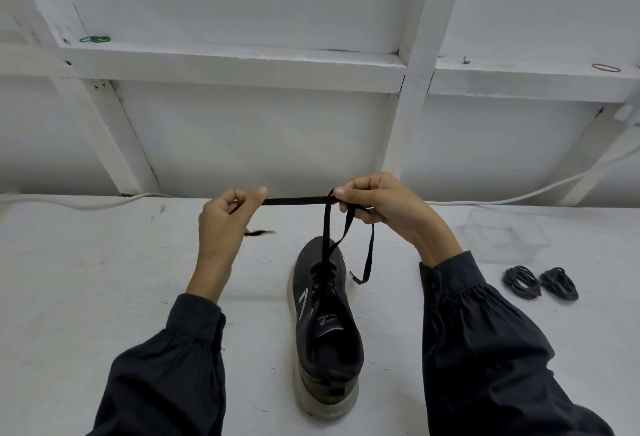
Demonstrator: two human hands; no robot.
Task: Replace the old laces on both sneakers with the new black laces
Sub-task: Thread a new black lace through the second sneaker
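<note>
Dark sneaker (325, 314) on white table (104, 279), toe away. Black lace (298, 200) rises from its eyelets, held taut above toe: left hand (225, 224) pinches one end, right hand (384, 210) pinches crossing (likely evening lengths). Two coiled lace bundles (540, 283) right of sneaker.

matt woven lace (298, 200), cloth sneaker (323, 317), rough painted table (104, 279).

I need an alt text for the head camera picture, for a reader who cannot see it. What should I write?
The left hand and right hand pinch a black lace stretched level between them above a dark sneaker on a white table; the lace runs down into its eyelets. Two coiled lace bundles lie to the right.
</note>
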